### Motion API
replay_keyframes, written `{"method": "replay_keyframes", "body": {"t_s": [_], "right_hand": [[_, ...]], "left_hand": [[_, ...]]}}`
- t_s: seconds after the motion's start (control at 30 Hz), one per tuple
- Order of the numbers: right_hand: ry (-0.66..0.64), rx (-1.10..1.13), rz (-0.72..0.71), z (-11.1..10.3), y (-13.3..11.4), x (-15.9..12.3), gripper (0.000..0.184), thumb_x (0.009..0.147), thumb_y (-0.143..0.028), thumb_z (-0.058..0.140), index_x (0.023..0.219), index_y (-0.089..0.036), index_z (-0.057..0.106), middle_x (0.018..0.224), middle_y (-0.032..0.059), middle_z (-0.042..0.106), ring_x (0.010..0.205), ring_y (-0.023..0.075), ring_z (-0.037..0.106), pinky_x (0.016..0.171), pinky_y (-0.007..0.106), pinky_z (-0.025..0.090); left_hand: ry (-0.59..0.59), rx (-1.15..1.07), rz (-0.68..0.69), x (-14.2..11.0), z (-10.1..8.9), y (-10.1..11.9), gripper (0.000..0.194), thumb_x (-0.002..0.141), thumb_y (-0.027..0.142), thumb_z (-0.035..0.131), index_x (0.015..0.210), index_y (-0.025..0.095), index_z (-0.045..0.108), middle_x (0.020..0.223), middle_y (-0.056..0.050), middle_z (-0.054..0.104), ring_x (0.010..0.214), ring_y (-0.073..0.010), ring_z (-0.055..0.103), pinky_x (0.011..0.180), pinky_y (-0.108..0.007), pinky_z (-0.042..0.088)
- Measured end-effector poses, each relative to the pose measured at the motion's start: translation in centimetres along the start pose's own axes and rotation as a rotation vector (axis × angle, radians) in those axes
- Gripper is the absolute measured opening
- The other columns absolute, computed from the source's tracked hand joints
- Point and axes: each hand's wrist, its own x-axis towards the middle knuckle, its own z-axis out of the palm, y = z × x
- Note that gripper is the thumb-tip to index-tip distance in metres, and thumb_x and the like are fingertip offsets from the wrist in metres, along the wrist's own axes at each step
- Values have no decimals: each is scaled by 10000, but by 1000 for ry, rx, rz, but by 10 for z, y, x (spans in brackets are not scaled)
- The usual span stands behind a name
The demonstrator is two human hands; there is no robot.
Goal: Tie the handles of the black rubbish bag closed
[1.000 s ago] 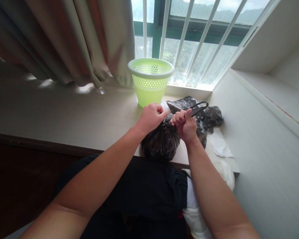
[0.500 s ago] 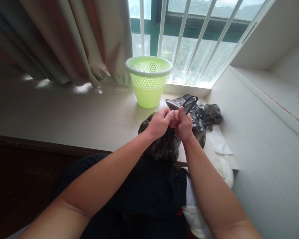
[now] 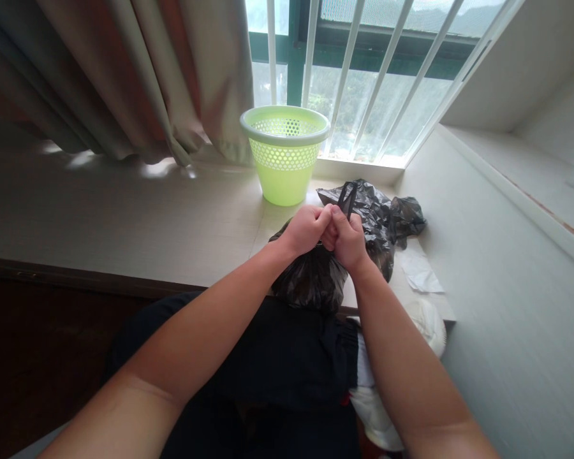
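Observation:
A filled black plastic bag (image 3: 310, 280) rests at the front edge of the ledge, its top gathered up under my fists. My left hand (image 3: 307, 228) is closed on the bag's neck, knuckles pressed against the other hand. My right hand (image 3: 347, 237) is closed too, thumb on top, and a thin black loop of the bag (image 3: 348, 196) sticks up out of its grip. The exact grip on the plastic is hidden by the fingers. A second crumpled black plastic bag (image 3: 375, 213) lies just behind and to the right.
A light green perforated basket (image 3: 287, 178) stands upright behind my hands, near the barred window (image 3: 363, 83). White paper (image 3: 421, 271) lies on the ledge (image 3: 124, 223) at the right. A curtain (image 3: 172, 83) hangs at the left; a wall panel (image 3: 497, 255) bounds the right.
My hands have drawn closer together, thumbs now nearly touching. The black loop has swung from leaning right to standing almost upright.

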Motion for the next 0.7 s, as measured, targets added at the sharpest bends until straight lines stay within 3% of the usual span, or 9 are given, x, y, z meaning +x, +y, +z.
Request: {"method": "replay_keyframes", "body": {"t_s": [0.3,0.53,0.7], "right_hand": [[80,-58,1,-2,0,0,652,818,-772,682,543,-250,405,389,-80,335,319,84,333,318,253,240],[142,-115,5,0,0,1,653,827,-788,655,548,-255,402,376,-76,358,318,87,354,309,244,272],[158,-144,-4,0,1,0,635,827,-803,639,582,-260,418,391,-80,360,321,95,357,310,259,271]], "left_hand": [[-26,135,-59,3,2,10,613,1033,476,477,514,168,587,480,-57,656,446,-155,648,461,-226,492],[39,531,-6,6,2,18,604,1069,329,370,549,150,619,547,-73,675,531,-145,638,557,-229,460],[112,842,-29,4,5,32,548,1070,329,383,681,117,705,663,-106,711,647,-177,652,639,-262,456]]}}
